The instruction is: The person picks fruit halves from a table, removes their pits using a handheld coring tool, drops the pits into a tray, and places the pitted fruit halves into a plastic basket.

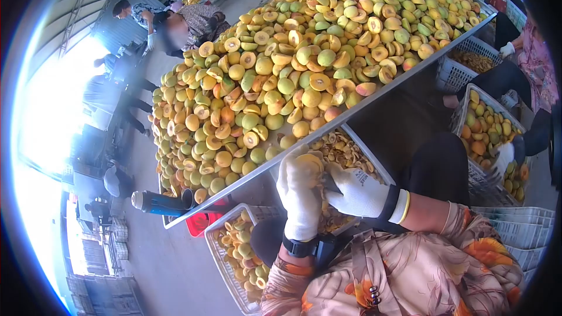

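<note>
Both my hands wear white gloves and are close together in front of the table edge. My left hand point(300, 196), blurred by motion, is closed around a peach half point(310, 165), its yellow cut face partly visible. Beside it, my right hand point(358, 193) is closed, fingers pointing at the fruit. A small dark shape shows at its fingertips; what it grips cannot be made out. Beneath the hands stands a crate point(374, 161) holding brownish, pit-like pieces. A large heap of halved peaches point(281, 85) covers the table just beyond.
The metal table edge point(404, 78) runs diagonally before me. A crate of peach halves point(219, 246) stands lower left, near a red container point(199, 222). A blue flask point(158, 202) lies at the table corner. Right are another peach crate point(468, 111) and a co-worker's gloved hand point(502, 158).
</note>
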`<state>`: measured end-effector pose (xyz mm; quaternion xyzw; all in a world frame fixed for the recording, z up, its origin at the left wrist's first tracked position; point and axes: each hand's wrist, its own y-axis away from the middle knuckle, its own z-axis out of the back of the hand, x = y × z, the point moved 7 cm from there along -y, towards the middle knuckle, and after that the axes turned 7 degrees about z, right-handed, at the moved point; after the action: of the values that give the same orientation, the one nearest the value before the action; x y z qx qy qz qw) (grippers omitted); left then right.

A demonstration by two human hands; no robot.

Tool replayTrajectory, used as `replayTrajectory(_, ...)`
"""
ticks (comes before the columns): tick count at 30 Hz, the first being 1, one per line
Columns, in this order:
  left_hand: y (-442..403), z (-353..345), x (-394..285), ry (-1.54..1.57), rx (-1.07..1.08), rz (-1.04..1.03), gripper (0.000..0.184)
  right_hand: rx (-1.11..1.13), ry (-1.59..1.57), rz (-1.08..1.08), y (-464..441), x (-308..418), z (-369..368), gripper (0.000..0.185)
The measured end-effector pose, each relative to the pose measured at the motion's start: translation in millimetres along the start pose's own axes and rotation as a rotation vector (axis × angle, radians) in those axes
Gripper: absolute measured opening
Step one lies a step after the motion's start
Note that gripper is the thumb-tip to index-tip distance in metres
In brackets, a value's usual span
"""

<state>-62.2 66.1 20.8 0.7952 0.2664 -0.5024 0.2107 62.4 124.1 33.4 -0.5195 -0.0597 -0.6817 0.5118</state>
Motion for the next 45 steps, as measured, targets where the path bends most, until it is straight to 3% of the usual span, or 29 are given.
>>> replayTrajectory(8,45,-14,-23,-0.200,-0.161,-0.199,0.048,0.023,0.104,0.061,24,32,1,0.030)
replayTrajectory(12,51,-15,-27,-0.229,-0.191,-0.192,0.044,0.162,-0.057,-0.042,31,32,0,0.037)
replayTrajectory(15,54,-12,-25,-0.202,-0.193,-0.146,0.044,0.182,-0.178,-0.006,33,28,-6,0.040)
replayTrajectory(21,60,-11,-32,-0.204,-0.135,-0.191,0.041,0.387,-0.158,0.007,23,30,1,0.038)
replayTrajectory(24,53,-11,-33,-0.144,-0.109,-0.140,0.037,0.388,-0.179,-0.054,23,43,0,0.035)
replayTrajectory(27,53,-7,-36,-0.172,-0.083,-0.150,0.038,0.203,-0.264,0.071,25,42,-4,0.033)
replayTrajectory(28,50,-7,-38,-0.185,-0.085,-0.169,0.038,0.268,-0.288,-0.068,25,36,-7,0.033)
replayTrajectory(32,48,-13,-44,-0.239,-0.006,-0.251,0.040,0.556,-0.612,-0.265,24,34,-11,0.032)
replayTrajectory(34,47,-15,-42,-0.153,-0.022,-0.174,0.040,0.689,-0.788,-0.480,30,38,-12,0.031)
replayTrajectory(36,46,-12,-34,-0.086,-0.035,-0.117,0.041,0.645,-0.826,-0.355,27,35,-16,0.029)
replayTrajectory(40,50,-13,-49,-0.405,0.019,-0.357,0.043,0.723,-0.632,-0.282,21,39,-15,0.023)
replayTrajectory(42,49,-12,-49,-0.413,0.067,-0.306,0.043,0.739,-0.735,-0.319,27,30,-27,0.016)
replayTrajectory(45,51,-19,-48,-0.268,0.108,-0.148,0.048,0.824,-1.116,-0.547,41,39,-33,0.011)
